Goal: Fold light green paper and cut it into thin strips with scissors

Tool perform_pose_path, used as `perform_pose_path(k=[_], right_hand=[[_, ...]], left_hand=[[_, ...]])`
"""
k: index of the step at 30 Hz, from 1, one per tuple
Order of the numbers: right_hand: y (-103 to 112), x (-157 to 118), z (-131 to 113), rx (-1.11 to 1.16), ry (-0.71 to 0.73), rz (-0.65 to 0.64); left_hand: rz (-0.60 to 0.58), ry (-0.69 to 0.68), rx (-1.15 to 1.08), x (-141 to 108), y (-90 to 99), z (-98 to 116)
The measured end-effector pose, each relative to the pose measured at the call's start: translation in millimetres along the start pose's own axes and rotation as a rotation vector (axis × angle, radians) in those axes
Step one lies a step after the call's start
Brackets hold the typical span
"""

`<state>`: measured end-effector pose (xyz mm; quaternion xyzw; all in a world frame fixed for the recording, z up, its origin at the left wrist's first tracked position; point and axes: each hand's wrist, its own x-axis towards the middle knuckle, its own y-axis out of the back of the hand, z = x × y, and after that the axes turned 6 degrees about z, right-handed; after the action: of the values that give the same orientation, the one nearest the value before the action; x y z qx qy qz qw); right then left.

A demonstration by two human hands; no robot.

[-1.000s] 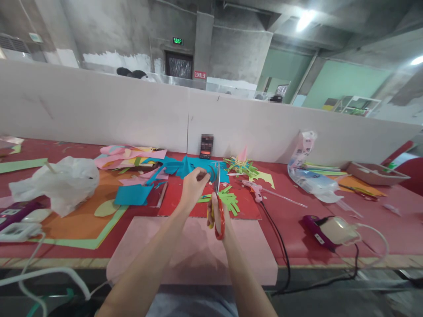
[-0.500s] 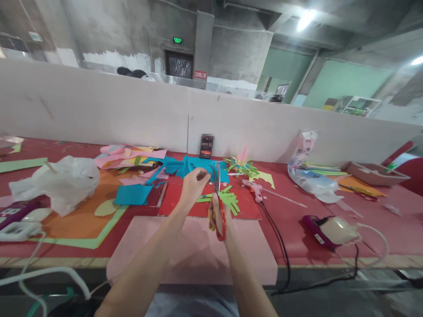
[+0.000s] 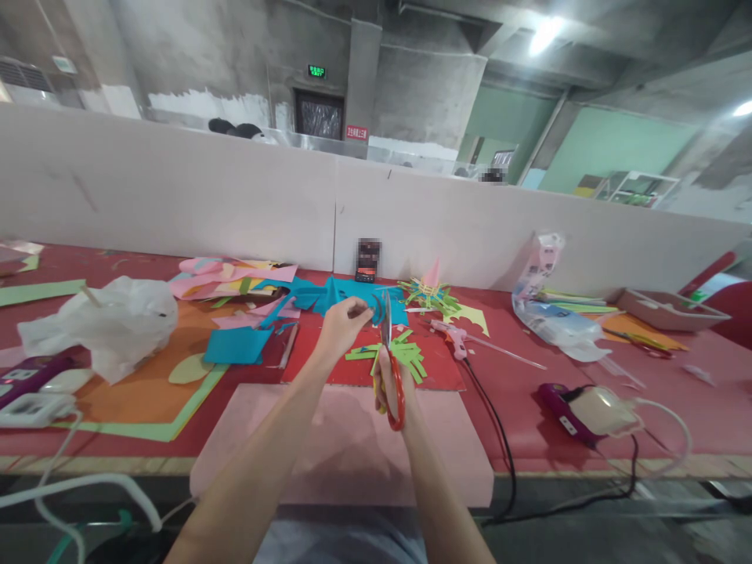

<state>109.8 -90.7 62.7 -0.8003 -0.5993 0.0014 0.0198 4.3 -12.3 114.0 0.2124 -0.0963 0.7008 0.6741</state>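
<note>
My left hand (image 3: 341, 325) is closed in a pinch on a small curved piece of blue paper (image 3: 377, 309), held up over the work area. Red-handled scissors (image 3: 397, 398) are in my right hand (image 3: 385, 377), their blades pointing up and away from me, close beside the blue piece. Whether the blades touch it, I cannot tell. Below and behind the scissors, a cluster of green paper strips (image 3: 414, 359) rests on a red sheet (image 3: 438, 368). Larger blue paper (image 3: 329, 296) lies beyond my hands.
A pink hot glue gun (image 3: 453, 337) with a black cord lies to the right, near a spiky paper model (image 3: 432, 291). A phone (image 3: 367, 260) leans on the white partition (image 3: 252, 196). At left sit a crumpled plastic bag (image 3: 111, 321) and orange paper (image 3: 138, 392).
My left hand has shifted very slightly left with the blue piece. The scissors' handles have turned a little and moved slightly right in my right hand.
</note>
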Motion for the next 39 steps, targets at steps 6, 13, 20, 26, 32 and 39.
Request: perform_pose_path(k=[6, 13, 20, 26, 32, 39], right_hand=[[2.3, -0.5, 1.6, 0.012, -0.043, -0.030], [5.6, -2.2, -2.3, -0.013, -0.048, -0.034], [11.3, 2.3, 7.6, -0.035, -0.029, -0.047], [16.1, 0.2, 4.1, -0.019, -0.005, -0.096], [16.6, -0.2, 4.9, 0.003, -0.025, -0.114], [19.1, 0.1, 7.8, -0.034, -0.076, -0.110]], left_hand=[[-0.026, -0.008, 0.012, 0.2, 2.4, 3.2], [-0.056, -0.015, 0.042, 1.8, 5.4, 6.0], [-0.074, -0.005, 0.047, 2.8, 7.2, 9.3], [-0.134, 0.008, 0.027, 4.4, 11.0, 13.0], [-0.151, 0.007, 0.030, 4.0, 12.9, 14.7], [-0.174, 0.047, 0.018, 3.7, 13.7, 15.7]])
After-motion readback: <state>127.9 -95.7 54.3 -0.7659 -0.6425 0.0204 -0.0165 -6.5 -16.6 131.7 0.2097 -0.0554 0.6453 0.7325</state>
